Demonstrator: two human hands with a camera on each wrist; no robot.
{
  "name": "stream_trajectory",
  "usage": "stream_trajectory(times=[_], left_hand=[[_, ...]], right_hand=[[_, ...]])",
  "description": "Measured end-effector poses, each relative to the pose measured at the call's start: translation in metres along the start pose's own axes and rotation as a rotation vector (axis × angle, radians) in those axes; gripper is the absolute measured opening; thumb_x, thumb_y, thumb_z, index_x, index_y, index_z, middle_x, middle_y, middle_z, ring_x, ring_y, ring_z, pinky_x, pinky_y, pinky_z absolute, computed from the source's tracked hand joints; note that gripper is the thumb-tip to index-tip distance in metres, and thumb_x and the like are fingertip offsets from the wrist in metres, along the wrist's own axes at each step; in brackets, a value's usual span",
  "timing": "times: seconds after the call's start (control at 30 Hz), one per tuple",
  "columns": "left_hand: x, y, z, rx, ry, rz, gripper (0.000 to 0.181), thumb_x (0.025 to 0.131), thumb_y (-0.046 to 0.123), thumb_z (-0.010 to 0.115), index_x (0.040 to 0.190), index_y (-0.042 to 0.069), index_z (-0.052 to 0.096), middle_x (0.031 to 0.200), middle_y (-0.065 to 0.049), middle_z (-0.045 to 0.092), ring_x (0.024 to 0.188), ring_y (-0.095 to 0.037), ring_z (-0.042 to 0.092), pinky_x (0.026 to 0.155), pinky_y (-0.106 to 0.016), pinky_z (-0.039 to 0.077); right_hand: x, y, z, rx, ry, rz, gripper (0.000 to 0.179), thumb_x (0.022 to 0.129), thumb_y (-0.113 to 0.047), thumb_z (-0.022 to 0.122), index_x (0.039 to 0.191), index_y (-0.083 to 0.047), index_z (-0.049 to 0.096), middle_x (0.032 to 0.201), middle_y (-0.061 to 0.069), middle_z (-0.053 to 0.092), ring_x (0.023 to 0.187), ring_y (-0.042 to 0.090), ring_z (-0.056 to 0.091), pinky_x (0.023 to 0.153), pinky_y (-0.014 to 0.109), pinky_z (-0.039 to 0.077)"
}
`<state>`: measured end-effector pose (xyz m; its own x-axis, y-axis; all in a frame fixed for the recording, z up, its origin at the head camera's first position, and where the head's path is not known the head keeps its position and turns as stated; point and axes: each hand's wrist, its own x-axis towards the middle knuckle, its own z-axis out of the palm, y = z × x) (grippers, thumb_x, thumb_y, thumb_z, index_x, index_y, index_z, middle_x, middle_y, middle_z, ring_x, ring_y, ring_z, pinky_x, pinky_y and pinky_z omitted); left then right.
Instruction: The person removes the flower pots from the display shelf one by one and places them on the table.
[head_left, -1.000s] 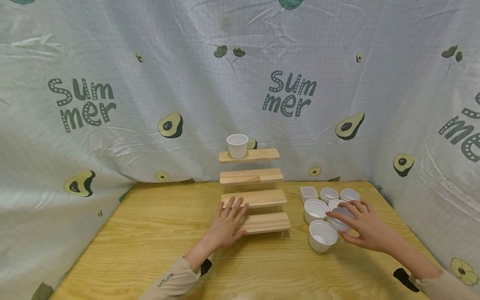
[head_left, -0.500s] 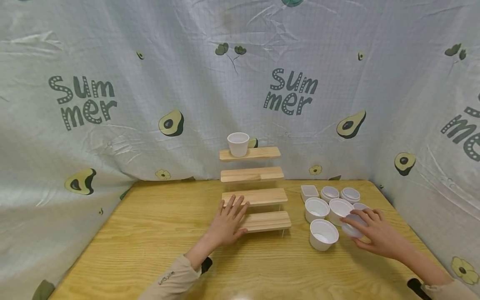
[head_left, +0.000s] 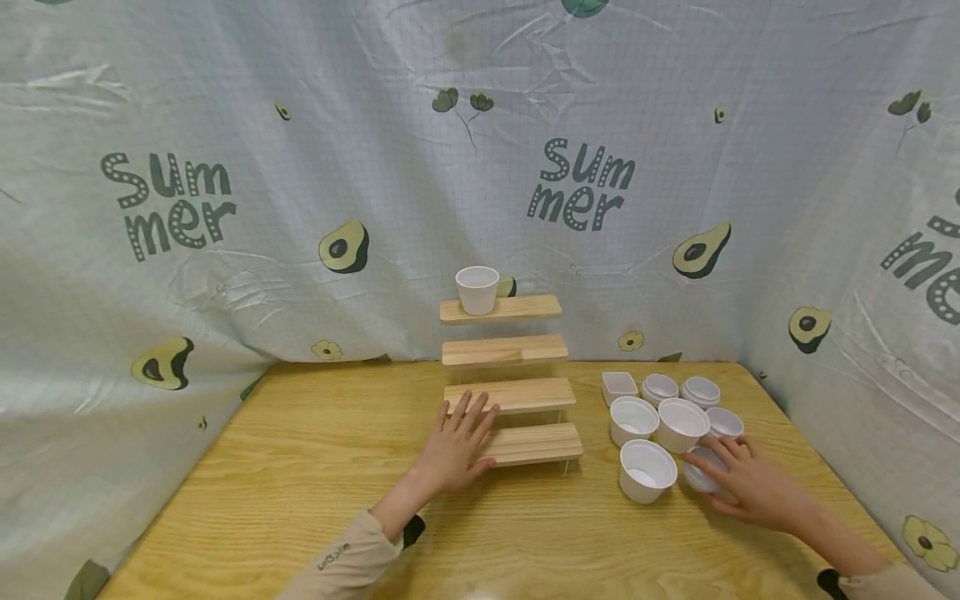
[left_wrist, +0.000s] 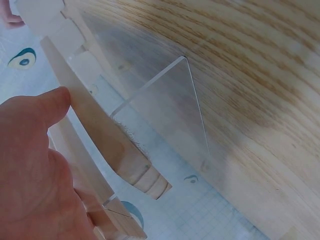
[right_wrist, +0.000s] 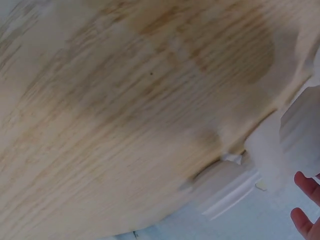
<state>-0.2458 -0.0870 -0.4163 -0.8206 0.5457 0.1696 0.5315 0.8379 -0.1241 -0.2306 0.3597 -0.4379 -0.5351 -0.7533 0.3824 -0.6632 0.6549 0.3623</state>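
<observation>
A stepped stand with wooden planks (head_left: 525, 443) and clear side panels (left_wrist: 170, 105) stands mid-table. My left hand (head_left: 448, 454) rests across its two lowest planks with the fingers straight; in the left wrist view the thumb lies against a plank edge. At the right, my right hand (head_left: 757, 487) holds a small round white tub (head_left: 699, 477) by its rim, low at the table among other tubs. Part of that tub is hidden behind the fingers. In the right wrist view only fingertips (right_wrist: 307, 187) show, beside white tubs (right_wrist: 225, 187).
A white cup (head_left: 477, 292) sits on the top plank, left of its middle. Several white tubs cluster around the right hand, with a front tub (head_left: 648, 473) closest to the stand and a square container (head_left: 618, 387) at the back. Printed cloth (head_left: 405, 192) hangs behind the table.
My right hand has carried the tub from above the cluster rightward and down to its front right side. The left hand has stayed on the stand.
</observation>
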Motion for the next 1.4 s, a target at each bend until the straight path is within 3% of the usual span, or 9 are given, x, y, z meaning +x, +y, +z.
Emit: stream_trajectory(times=[0.23,0.5,0.73,0.83,0.97,1.07,1.23,1.4], left_hand=[[0.000,0.000,0.000,-0.003,0.010,0.001,0.071,0.088,0.051,0.042,0.144,0.015,0.018,0.150,-0.009,0.014,0.138,-0.030,0.012,0.108,-0.052,0.017],[0.000,0.001,-0.001,-0.010,0.010,0.005,0.071,0.088,0.051,0.042,0.144,0.015,0.018,0.150,-0.010,0.014,0.138,-0.031,0.013,0.108,-0.052,0.017],[-0.001,0.001,-0.001,-0.022,0.009,0.000,0.070,0.088,0.050,0.043,0.144,0.014,0.019,0.150,-0.010,0.014,0.138,-0.031,0.013,0.108,-0.052,0.017],[-0.001,0.001,-0.001,-0.011,0.007,-0.001,0.070,0.088,0.051,0.042,0.144,0.015,0.018,0.150,-0.009,0.014,0.138,-0.031,0.012,0.108,-0.052,0.017],[-0.001,0.001,-0.001,-0.003,0.015,0.002,0.070,0.088,0.051,0.042,0.144,0.015,0.019,0.150,-0.009,0.014,0.138,-0.031,0.013,0.108,-0.052,0.017],[-0.001,0.001,-0.001,-0.005,0.017,0.003,0.070,0.088,0.050,0.043,0.143,0.014,0.020,0.150,-0.009,0.015,0.138,-0.031,0.013,0.107,-0.052,0.018],[-0.002,0.001,-0.002,-0.010,0.013,0.005,0.069,0.088,0.050,0.043,0.143,0.014,0.020,0.150,-0.010,0.015,0.138,-0.032,0.014,0.107,-0.052,0.018],[-0.002,0.001,-0.003,-0.026,0.020,0.005,0.070,0.088,0.049,0.044,0.143,0.013,0.021,0.149,-0.011,0.016,0.137,-0.032,0.014,0.107,-0.052,0.018]], right_hand=[[-0.004,-0.001,0.012,-0.010,-0.017,-0.015,0.051,0.081,-0.057,0.049,0.116,-0.020,0.054,0.105,0.006,0.054,0.097,0.026,0.049,0.071,0.046,0.034],[-0.005,-0.001,0.021,0.007,0.005,-0.020,0.052,0.088,-0.058,0.034,0.115,-0.018,0.054,0.104,0.005,0.052,0.098,0.027,0.048,0.068,0.045,0.035],[-0.005,-0.003,0.023,0.000,0.026,-0.016,0.058,0.088,-0.060,0.026,0.114,-0.017,0.055,0.104,0.009,0.053,0.097,0.028,0.048,0.069,0.044,0.033],[-0.006,-0.003,0.022,-0.001,0.026,-0.003,0.057,0.084,-0.062,0.038,0.114,-0.017,0.055,0.106,0.010,0.053,0.098,0.028,0.047,0.070,0.044,0.033],[-0.006,-0.005,0.018,0.035,0.013,0.027,0.059,0.072,-0.057,0.062,0.115,-0.018,0.055,0.110,0.011,0.053,0.101,0.026,0.045,0.072,0.043,0.031],[-0.003,-0.006,0.013,0.078,0.024,0.038,0.058,0.070,-0.051,0.067,0.115,-0.018,0.056,0.112,0.011,0.053,0.102,0.025,0.044,0.074,0.042,0.029],[0.012,-0.006,0.000,0.134,0.098,0.032,0.047,0.084,-0.049,0.052,0.113,-0.012,0.058,0.110,0.011,0.054,0.099,0.022,0.044,0.077,0.040,0.026],[0.037,-0.002,-0.012,0.132,0.184,0.035,0.051,0.093,-0.048,0.029,0.111,-0.010,0.058,0.108,0.012,0.055,0.098,0.023,0.045,0.078,0.044,0.027]])
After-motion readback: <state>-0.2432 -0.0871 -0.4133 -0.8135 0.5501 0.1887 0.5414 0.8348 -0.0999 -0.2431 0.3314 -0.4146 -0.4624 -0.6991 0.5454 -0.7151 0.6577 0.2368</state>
